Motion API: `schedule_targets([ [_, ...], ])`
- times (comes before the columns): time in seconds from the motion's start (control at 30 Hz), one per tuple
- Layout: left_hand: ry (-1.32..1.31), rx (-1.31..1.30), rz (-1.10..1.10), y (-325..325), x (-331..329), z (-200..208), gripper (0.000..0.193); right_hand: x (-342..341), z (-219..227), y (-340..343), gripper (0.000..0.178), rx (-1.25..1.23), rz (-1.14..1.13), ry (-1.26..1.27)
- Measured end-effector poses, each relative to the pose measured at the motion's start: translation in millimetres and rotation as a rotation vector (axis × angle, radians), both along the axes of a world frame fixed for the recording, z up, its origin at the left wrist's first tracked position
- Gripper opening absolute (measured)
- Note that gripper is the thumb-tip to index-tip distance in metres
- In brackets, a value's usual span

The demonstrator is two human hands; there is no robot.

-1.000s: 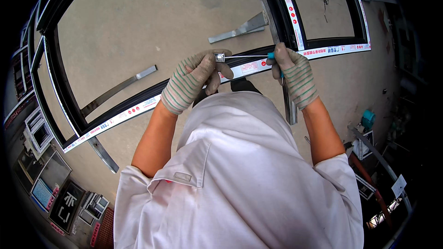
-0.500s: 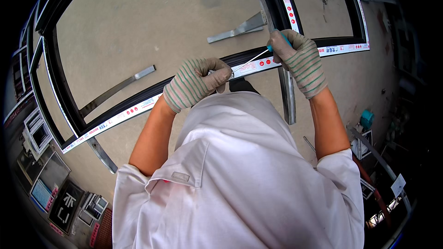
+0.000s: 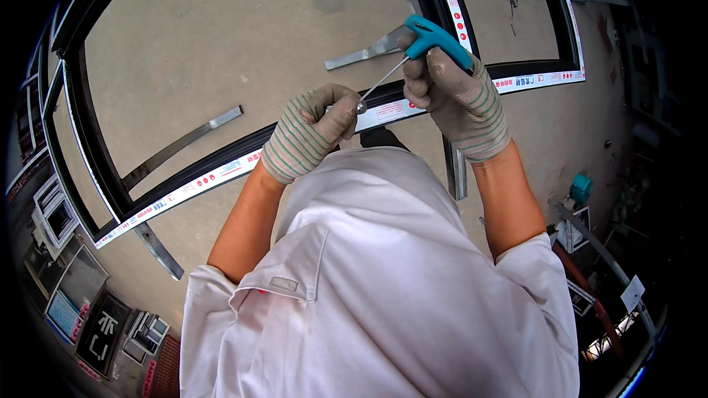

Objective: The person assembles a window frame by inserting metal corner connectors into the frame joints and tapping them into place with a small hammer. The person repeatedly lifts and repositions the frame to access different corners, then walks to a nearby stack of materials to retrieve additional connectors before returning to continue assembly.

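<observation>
My right hand (image 3: 459, 99), in a grey glove with green stripes, grips a T-handle hex key (image 3: 435, 38) by its teal handle. Its thin shaft slants down to the left toward my other hand. There, my gloved left hand (image 3: 313, 129) pinches a small shiny metal piece (image 3: 361, 107) between thumb and forefinger. The shaft's tip meets that piece; whether it sits inside cannot be made out. Both hands are above the near edge of a black window frame (image 3: 214, 161) with printed white protective film on its side.
Metal support bars (image 3: 358, 57) lie under the frame, and another bar (image 3: 184, 147) crosses its left part. At lower left, small sample windows (image 3: 55, 214) and a dark sign (image 3: 105, 332) stand. A teal object (image 3: 581, 188) and poles are at the right.
My right hand has turned and shifted slightly left, so the teal handle now shows fully above the fingers. My left hand stays nearly in place, and the small metal piece is now visible.
</observation>
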State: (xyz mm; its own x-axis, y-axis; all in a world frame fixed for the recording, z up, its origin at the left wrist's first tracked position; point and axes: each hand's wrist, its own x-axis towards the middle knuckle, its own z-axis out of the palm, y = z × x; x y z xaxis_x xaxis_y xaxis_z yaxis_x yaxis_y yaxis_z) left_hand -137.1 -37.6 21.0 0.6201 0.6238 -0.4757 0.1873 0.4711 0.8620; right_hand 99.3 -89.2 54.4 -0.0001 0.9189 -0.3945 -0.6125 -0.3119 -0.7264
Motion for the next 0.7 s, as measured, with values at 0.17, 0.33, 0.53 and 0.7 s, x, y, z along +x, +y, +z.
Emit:
schedule_targets([
  [0.17,-0.032,0.004,0.035,2,0,-2,0.035,-4,-5,2,0.05,0.081,-0.018,0.127],
  [0.33,-0.006,0.011,0.041,5,2,-2,0.034,-11,-1,5,0.053,0.13,-0.037,0.258],
  [0.53,-0.003,-0.055,0.021,7,-2,-2,0.031,-20,-2,6,0.041,0.102,0.031,-0.14],
  [0.7,0.012,-0.005,0.028,8,9,5,0.03,-37,-2,11,0.028,-0.019,-0.046,-0.841],
])
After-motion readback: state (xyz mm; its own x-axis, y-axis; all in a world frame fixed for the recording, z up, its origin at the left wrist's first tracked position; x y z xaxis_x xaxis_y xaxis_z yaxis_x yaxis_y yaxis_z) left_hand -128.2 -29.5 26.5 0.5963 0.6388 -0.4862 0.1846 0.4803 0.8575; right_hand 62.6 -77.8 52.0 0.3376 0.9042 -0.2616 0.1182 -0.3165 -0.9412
